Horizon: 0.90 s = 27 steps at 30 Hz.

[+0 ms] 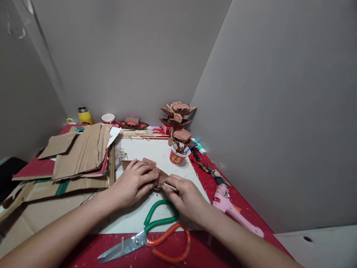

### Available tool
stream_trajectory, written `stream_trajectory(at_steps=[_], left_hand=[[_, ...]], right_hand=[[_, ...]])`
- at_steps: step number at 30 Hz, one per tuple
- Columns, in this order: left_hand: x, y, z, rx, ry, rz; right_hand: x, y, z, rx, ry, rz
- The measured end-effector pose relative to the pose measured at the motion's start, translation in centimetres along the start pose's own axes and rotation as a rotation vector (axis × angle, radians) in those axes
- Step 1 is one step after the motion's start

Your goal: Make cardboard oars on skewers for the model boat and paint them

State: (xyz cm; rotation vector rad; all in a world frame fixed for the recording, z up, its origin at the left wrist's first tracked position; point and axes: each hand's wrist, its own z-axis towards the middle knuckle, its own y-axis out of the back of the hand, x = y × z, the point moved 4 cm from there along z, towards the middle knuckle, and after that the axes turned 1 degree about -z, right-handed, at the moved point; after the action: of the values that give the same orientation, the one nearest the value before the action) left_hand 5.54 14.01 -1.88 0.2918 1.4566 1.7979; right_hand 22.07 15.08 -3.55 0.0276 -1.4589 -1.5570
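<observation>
A small brown model boat lies on the white board in front of me. My left hand is closed over its left part, fingers wrapped across the hull and hiding much of it. Between thumb and forefinger my right hand pinches a short pale wooden stick, its tip at the boat's right end. Just behind the boat is a ridged brown piece. Large scissors with one green and one orange handle lie in front of my hands, blades pointing left.
Stacked cardboard covers the left side. A red paper cup with brown paint and a blue stick stands behind my right hand. Thin wooden sticks and finished boats sit at the back. A pink glue gun lies right.
</observation>
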Motion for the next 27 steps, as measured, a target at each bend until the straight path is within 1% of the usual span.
stream_trajectory(at_steps=[5,9,11,15,18,20,22,25,27], left_hand=[[-0.1,-0.1,-0.1,0.013,0.039,0.005],[-0.4,0.1,-0.1,0.004,0.030,-0.012],[-0.4,0.1,-0.1,0.006,0.034,-0.019],[-0.4,0.4,-0.1,0.014,0.047,-0.045],[-0.4,0.7,-0.1,-0.013,0.062,-0.088],[-0.5,1.0,-0.1,-0.074,0.084,-0.119],[-0.6,1.4,-0.1,-0.176,0.081,-0.151],[-1.4,1.9,-0.4,-0.359,-0.017,-0.221],[-2.1,2.0,-0.8,-0.435,-0.073,-0.263]], right_hand=[[-0.1,-0.1,-0.6,-0.011,0.014,0.028],[-0.1,-0.1,-0.6,-0.001,0.000,0.039],[0.1,0.0,-0.6,0.000,-0.009,0.083],[0.5,0.9,-1.0,-0.036,-0.021,0.212],[0.1,1.7,-1.7,-0.070,-0.089,0.281],[-0.5,2.2,-2.3,-0.101,-0.166,0.314],[-1.2,2.9,-2.9,-0.157,-0.249,0.347],[-1.3,4.0,-3.7,-0.230,-0.317,0.419],[-0.9,4.7,-4.3,-0.319,-0.309,0.443]])
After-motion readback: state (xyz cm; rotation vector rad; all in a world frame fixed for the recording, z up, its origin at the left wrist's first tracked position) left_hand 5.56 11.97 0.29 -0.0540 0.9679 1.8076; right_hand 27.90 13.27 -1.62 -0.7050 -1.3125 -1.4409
